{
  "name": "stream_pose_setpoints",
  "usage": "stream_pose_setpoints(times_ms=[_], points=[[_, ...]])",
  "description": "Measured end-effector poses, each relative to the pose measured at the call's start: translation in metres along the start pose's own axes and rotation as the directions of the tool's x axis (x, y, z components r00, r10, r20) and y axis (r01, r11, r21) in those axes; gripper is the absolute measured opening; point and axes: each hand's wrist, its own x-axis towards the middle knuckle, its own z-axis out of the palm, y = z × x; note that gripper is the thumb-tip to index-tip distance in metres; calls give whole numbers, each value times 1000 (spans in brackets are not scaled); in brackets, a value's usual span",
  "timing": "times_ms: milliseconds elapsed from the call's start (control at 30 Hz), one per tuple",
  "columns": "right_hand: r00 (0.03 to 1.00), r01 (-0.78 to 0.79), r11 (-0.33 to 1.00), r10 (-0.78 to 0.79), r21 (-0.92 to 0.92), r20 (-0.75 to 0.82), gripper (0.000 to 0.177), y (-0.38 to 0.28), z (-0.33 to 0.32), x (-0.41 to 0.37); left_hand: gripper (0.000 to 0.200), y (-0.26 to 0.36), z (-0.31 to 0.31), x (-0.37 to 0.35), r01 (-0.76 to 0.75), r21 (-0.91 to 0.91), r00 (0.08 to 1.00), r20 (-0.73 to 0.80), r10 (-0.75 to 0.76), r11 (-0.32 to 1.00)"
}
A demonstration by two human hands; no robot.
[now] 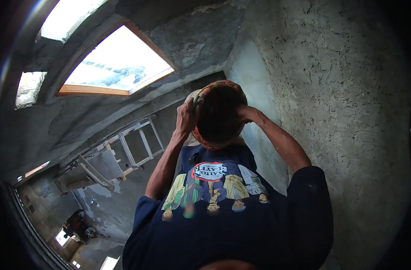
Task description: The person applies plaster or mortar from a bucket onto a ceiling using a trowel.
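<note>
At far left, a wood-framed window [117, 63] lights a rough cement room; below it stands a wooden frame like a ladder [126, 150], and the cluttered lower-left corner is too small to make out. At centre, a round basin [197, 133] with an orange-red patterned rim is held up in front of the dark printed T-shirt [223, 234], its mouth turned towards the viewer. The left hand [186, 118] is clamped on the rim's left edge. The right hand [247, 114] reaches over the right edge, fingers lost in shadow, so its grip cannot be told. At right is a bare cement wall [340, 112]. The basin is already raised and handling looks under way; whatever it contains is hidden in darkness, so how much is finished or left cannot be judged.
</note>
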Motion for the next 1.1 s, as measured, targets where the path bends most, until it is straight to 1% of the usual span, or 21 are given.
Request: stream_pose_setpoints(times_ms=[33,67,100,133,167,200,267,300,367,467,500,567,600,633,667,700,767,800,867,1033,1100], points=[[925,-264,963,239,49,296,22,-24,-24,1,19,-1,-1,-1,1,6,1000,6,-1,1000],[925,-265,962,236,61,296,22,-18,-18,-1,19,-2,-2,-4,-21,-1,999,-28,21,1000],[917,-337,884,230,324,326,24,-7,-8,-4,19,-4,-3,-6,-45,-7,997,-63,44,999],[911,-388,735,215,556,352,26,0,0,-4,19,-7,-4,-7,-47,-2,997,-57,46,999],[927,-333,818,194,469,321,32,3,12,-4,19,-13,-5,-10,-40,2,997,-63,40,999],[928,-331,817,193,473,318,32,-1,10,-2,19,-19,-6,-12,-35,5,997,-72,36,999],[890,-334,911,222,240,398,38,-21,-4,2,19,-29,-7,-15,-38,-30,995,-92,35,999],[891,-335,910,221,244,396,38,-25,-1,0,19,-32,-10,-17,-7,0,995,-101,7,1000],[938,-238,896,112,376,327,28,-32,3,-3,19,-35,-13,-20,47,50,992,-118,-41,998],[932,-276,914,179,297,315,33,-25,26,5,20,-36,-18,-25,56,28,983,-179,-50,998],[931,-277,913,178,300,317,33,-20,39,9,22,-36,-19,-27,112,-10,978,-177,-112,994],[979,-64,947,-1,315,204,37,-10,63,20,23,-40,-18,-32,100,-3,969,-226,-98,995],[979,-62,946,-4,317,203,37,-15,65,24,24,-44,-17,-33,85,5,957,-279,-80,996],[977,-121,940,56,318,206,39,-24,64,28,24,-49,-17,-34,86,8,957,-280,-80,996],[971,-182,930,118,320,210,40,-34,65,31,25,-56,-18,-36,111,22,949,-298,-99,994],[970,-182,929,117,323,212,40,-48,63,32,25,-62,-18,-40,137,34,941,-316,-119,990],[934,-327,879,244,348,262,41,-74,56,35,25,-72,-20,-43,169,28,932,-329,-151,985],[934,-325,879,243,348,260,41,-79,62,37,25,-72,-21,-43,201,19,922,-343,-182,979],[911,-410,785,332,464,243,41,-87,72,37,26,-70,-24,-46,223,-23,916,-337,-218,975],[902,-431,785,364,445,231,40,-112,54,32,28,-71,-26,-49,282,-70,894,-343,-289,957],[948,-318,937,310,148,76,40,-119,39,24,30,-69,-27,-49,293,-53,889,-352,-292,955]])
